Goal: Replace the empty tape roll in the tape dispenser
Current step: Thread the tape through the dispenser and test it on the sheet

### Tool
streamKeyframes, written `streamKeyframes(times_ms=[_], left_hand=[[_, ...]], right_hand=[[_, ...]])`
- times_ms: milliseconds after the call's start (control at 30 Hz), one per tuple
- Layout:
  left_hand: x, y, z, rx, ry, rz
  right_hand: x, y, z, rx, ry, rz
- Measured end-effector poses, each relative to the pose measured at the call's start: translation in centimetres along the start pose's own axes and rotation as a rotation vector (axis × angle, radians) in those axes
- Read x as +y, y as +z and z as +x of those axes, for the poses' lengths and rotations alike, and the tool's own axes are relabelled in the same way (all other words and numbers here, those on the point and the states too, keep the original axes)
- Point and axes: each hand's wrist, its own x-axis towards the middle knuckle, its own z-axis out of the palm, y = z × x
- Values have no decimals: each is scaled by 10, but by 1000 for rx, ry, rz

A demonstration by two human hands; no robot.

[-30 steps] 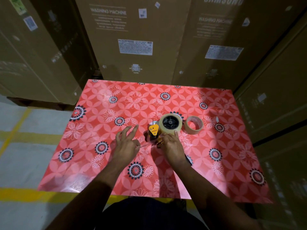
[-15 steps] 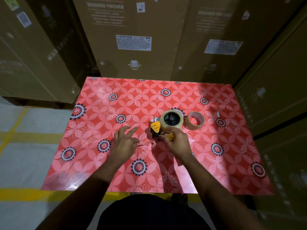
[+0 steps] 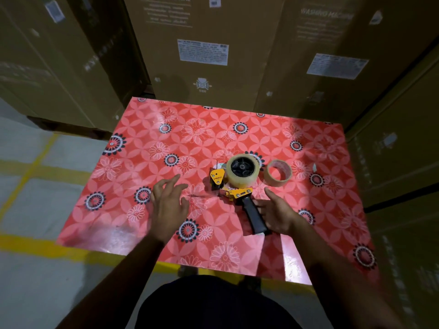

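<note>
Clear tape fills the tape dispenser (image 3: 234,184), which lies mid-table toward the right edge, the empty core (image 3: 278,173) just beside it. Left hand (image 3: 169,203) and right hand (image 3: 278,213) hover spread, holding nothing. Probably worth checking the tape's threading before lifting by the handle.

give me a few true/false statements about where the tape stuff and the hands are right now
1. The tape dispenser lies on the red flowered table. True.
2. The dispenser's wheel carries a full clear tape roll. True.
3. The empty tape core is in the left hand. False: it lies on the table to the right of the dispenser, and the left hand holds nothing, fingers spread.
4. The right hand grips the black handle. False: it is open, just to the right of the handle.
5. Cardboard boxes stand behind the table. True.
</note>
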Motion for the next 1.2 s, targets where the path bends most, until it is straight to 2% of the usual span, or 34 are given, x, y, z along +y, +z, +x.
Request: streamKeyframes(times_ms=[67,167,267,367,533,633,733,800,933,1033,1100,1200], left_hand=[[2,-1,-7,52,-23,0],[0,-2,-18,101,-59,-10],[-9,1,-33,190,13,17],[-15,3,-47,239,46,111],[-21,-1,-53,195,38,123],[-23,-5,-49,80,17,-47],[-14,-9,-43,-79,-147,-178],[-9,-7,-34,-194,-306,-340],[3,-4,-7,-483,-645,-976],[15,0,9,-602,-910,-1385],[23,1,18,-630,-992,-1488],[29,-1,27,-614,-973,-1510]], right_hand=[[2,-3,7,-197,34,131],[3,0,16,-479,124,175],[3,7,23,-632,185,214],[8,16,33,-610,170,252],[19,36,36,-532,144,338],[12,50,26,-499,160,280],[2,55,14,-413,147,140],[-3,53,7,-319,122,32],[-19,50,-11,-181,91,-161],[-33,55,-31,-147,45,-268],[-38,55,-39,-156,10,-315],[-42,54,-45,-176,-30,-383]])
